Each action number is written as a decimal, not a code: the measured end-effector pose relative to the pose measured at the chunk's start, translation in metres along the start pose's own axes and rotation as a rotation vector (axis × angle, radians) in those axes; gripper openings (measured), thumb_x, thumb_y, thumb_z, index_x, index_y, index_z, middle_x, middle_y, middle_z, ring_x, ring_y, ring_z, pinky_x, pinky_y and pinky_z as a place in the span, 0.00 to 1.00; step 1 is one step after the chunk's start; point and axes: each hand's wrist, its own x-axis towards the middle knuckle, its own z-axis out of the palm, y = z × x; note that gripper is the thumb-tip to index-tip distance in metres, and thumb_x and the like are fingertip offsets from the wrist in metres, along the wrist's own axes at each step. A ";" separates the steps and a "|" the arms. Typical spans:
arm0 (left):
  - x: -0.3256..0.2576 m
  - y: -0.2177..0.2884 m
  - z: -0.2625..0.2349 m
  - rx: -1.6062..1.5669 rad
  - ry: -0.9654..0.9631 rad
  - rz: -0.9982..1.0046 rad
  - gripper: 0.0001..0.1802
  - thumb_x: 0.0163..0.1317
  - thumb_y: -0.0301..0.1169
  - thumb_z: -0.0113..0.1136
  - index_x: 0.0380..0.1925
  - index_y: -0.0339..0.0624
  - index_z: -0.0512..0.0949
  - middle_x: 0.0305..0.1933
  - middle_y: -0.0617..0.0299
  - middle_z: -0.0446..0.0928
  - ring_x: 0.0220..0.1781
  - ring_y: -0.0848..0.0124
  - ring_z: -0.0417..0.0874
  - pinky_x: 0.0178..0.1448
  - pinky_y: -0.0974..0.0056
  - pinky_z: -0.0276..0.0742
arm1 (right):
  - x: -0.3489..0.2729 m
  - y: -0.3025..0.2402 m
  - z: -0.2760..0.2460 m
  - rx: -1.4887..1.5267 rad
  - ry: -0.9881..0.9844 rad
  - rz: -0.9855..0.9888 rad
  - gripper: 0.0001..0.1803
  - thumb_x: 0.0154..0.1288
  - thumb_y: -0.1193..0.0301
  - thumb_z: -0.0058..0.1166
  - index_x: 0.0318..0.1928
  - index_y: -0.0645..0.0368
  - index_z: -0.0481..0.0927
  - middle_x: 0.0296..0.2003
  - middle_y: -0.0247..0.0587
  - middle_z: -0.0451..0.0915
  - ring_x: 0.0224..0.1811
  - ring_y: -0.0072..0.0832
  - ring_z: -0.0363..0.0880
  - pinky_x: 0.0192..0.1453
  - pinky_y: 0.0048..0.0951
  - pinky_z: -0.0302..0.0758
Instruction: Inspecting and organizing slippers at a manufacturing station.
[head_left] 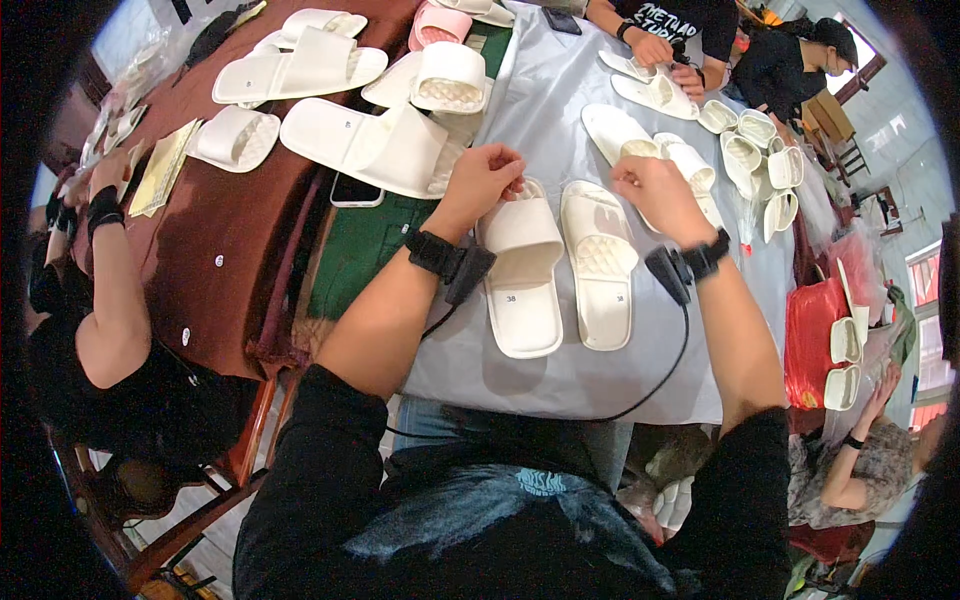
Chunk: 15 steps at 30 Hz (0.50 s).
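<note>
While curled, left hand (pixel 484 180) touches white slipper (pixel 522 270).

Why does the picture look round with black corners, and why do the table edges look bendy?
The head view comes through a fisheye lens: its rim goes black and straight edges, like the grey table cover, curve. The middle is sharp, around the left hand, right hand and the white slippers. Windows at the right glare bright.

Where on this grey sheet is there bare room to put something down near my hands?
Bare grey sheet lies along the near edge, below the slipper pair. Another bare patch sits above the left hand, toward the dark phone. It is crowded right of the right hand, where small white slippers cluster.
</note>
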 end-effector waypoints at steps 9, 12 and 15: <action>-0.002 0.001 0.002 0.097 -0.015 0.038 0.08 0.65 0.28 0.60 0.38 0.32 0.80 0.28 0.61 0.80 0.27 0.78 0.79 0.31 0.71 0.77 | 0.067 0.018 0.052 0.152 -0.284 0.001 0.12 0.53 0.69 0.65 0.34 0.65 0.85 0.29 0.50 0.84 0.32 0.38 0.84 0.41 0.34 0.78; -0.003 0.001 0.001 0.087 -0.031 0.057 0.08 0.65 0.28 0.60 0.38 0.32 0.80 0.28 0.62 0.80 0.27 0.78 0.78 0.31 0.71 0.76 | 0.071 0.015 0.053 0.203 -0.297 0.024 0.10 0.53 0.71 0.63 0.33 0.66 0.84 0.29 0.49 0.84 0.32 0.36 0.83 0.41 0.32 0.78; -0.005 0.001 0.002 0.098 -0.022 0.091 0.08 0.65 0.28 0.60 0.37 0.32 0.81 0.27 0.64 0.80 0.26 0.78 0.78 0.31 0.71 0.76 | 0.067 0.012 0.052 0.269 -0.212 0.084 0.10 0.55 0.71 0.62 0.36 0.66 0.84 0.29 0.49 0.84 0.31 0.36 0.83 0.41 0.33 0.77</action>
